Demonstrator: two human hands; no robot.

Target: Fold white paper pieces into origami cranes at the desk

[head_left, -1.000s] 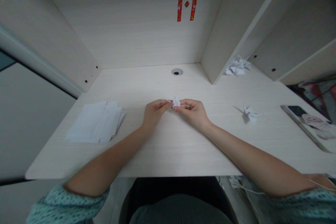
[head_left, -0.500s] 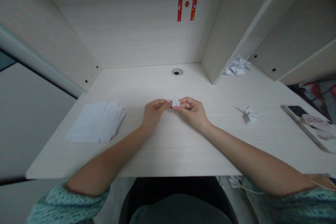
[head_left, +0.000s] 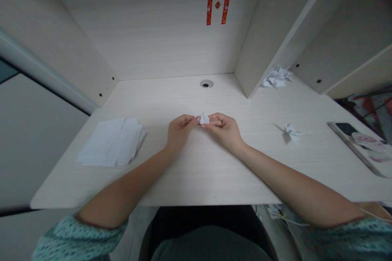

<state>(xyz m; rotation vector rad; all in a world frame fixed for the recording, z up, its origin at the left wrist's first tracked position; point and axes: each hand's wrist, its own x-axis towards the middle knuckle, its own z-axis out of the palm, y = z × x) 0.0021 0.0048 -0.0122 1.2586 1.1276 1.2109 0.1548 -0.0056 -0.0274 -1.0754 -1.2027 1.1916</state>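
A small folded white paper (head_left: 204,118) is held up at the middle of the desk, between my two hands. My left hand (head_left: 183,127) pinches its left side with thumb and fingertips. My right hand (head_left: 224,127) grips it from the right, thumb in front and fingers curled. The fingertips of both hands nearly meet, and the lower part of the paper is partly hidden by them. To the right, a folded white paper figure (head_left: 292,131) with pointed ends rests on the desk.
A stack of white paper sheets (head_left: 112,142) lies at the left. A pile of folded papers (head_left: 277,76) sits behind the upright panel (head_left: 260,36). At the right is a phone (head_left: 361,147). A round cable hole (head_left: 206,84) is near the back wall.
The thumbs and fingertips have shifted very slightly around the folded paper. Both hands still hold it in nearly the same place.
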